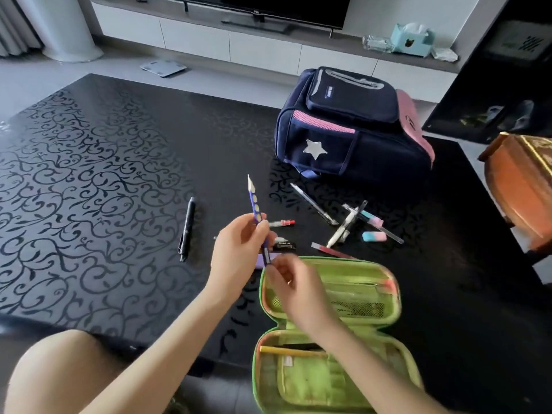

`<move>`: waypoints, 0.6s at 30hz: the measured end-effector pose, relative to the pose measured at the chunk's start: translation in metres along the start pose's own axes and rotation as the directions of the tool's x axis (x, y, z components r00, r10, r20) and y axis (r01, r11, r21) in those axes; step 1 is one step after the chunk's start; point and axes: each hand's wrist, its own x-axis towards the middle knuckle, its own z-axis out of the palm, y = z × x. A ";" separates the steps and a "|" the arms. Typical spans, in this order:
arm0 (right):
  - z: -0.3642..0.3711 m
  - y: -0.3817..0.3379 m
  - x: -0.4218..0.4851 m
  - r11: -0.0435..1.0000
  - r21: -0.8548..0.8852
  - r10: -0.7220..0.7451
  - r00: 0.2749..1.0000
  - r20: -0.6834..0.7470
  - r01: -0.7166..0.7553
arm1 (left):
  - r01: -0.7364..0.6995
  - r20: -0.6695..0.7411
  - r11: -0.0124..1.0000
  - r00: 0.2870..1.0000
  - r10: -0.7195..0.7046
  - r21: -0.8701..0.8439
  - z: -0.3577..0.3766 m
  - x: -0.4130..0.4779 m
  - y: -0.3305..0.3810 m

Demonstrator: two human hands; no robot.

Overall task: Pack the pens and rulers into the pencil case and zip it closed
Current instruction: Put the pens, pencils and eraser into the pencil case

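Observation:
A green pencil case point(385, 297) lies open flat at the table's near edge, with a yellow pencil point(286, 351) in its lower half. My left hand point(236, 252) holds a purple pencil point(254, 201) upright, tip pointing away. My right hand point(295, 288) pinches the same pencil's lower end, above the case's left corner. A black pen point(186, 231) lies to the left. A red-capped pen point(282, 223), a silver pen point(312, 203), a white pen point(342, 231), a clear ruler point(388, 233), a red pen point(331, 251) and a pink-blue eraser point(374, 236) are scattered beyond the case.
A navy and pink backpack point(352, 127) lies on the black patterned table point(89, 180) behind the pens. A wooden box point(519, 192) stands at the right edge. A small black item point(285, 248) and a purple object point(260, 261) sit beside my left hand.

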 end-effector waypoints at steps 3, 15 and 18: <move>-0.022 0.017 -0.033 0.963 -0.260 -0.063 0.997 0.051 0.075 | -0.119 0.117 0.989 0.987 0.109 0.084 0.009 -0.027 0.003; -0.111 0.107 -0.125 0.597 -0.797 -0.247 0.966 -0.075 0.090 | -0.745 0.629 0.373 0.666 0.400 0.552 -0.044 -0.108 -0.057; -0.109 0.107 -0.123 0.603 -0.793 -0.248 0.965 -0.080 0.089 | -0.754 0.646 0.328 0.657 0.388 0.569 -0.033 -0.114 -0.063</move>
